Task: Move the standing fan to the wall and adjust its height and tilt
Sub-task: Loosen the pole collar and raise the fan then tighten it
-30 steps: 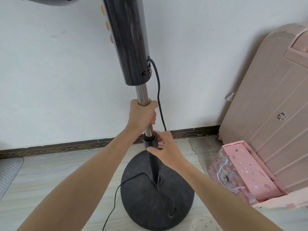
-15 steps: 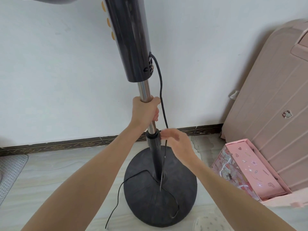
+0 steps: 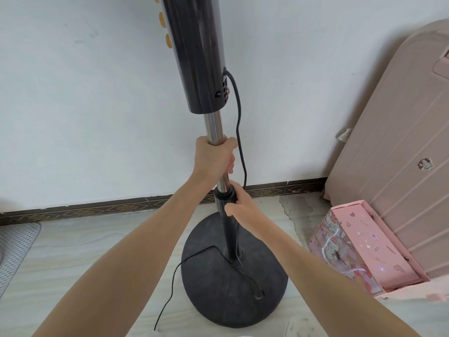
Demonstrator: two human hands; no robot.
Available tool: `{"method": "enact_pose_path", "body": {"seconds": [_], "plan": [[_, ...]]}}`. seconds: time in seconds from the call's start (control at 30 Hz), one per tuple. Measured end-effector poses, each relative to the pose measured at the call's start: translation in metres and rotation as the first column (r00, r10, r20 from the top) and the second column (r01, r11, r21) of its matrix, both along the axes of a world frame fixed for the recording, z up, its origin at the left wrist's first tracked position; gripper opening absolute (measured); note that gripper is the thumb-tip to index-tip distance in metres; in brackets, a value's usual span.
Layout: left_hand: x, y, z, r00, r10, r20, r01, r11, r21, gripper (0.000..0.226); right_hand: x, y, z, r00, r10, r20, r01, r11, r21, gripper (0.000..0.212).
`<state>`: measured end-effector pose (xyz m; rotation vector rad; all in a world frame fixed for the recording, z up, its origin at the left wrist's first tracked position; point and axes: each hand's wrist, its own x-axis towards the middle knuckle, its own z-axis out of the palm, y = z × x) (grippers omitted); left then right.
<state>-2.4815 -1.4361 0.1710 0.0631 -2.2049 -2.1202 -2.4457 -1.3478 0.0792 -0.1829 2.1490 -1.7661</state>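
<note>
A: Currently left hand (image 3: 213,159) fisted tight on the chrome inner pole (image 3: 215,127); right hand (image 3: 239,205) wrapped round the black height-lock collar (image 3: 224,193).
B: Step?
A: Height adjust, I'd say. Fan's round black base (image 3: 233,283) sits near the white wall (image 3: 85,105). Next: tighten collar.
B: Obstacles?
A: Black power cord (image 3: 239,132) dangling beside right hand; pink gift box (image 3: 364,246) close right.

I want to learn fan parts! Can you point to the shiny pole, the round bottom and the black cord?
shiny pole (image 3: 213,127), head view, bare metal above the left hand
round base (image 3: 218,302), head view, its front top
black cord (image 3: 239,132), head view, hanging stretch
</note>
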Motion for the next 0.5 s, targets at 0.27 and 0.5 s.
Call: {"method": "enact_pose_path", "body": {"seconds": [0.27,0.5], "plan": [[0.002,-0.004,0.0,1.0,-0.018,0.016,0.018,1.0,0.015,0.041,0.012,0.022,-0.01,0.991,-0.115,-0.069,0.115,0.993,-0.007,0.06],[0.003,-0.005,0.002,1.0,-0.013,0.016,0.013,1.0,0.001,0.043,-0.013,0.009,-0.003,0.993,0.064,-0.095,-0.042,0.976,0.214,0.047]]}}
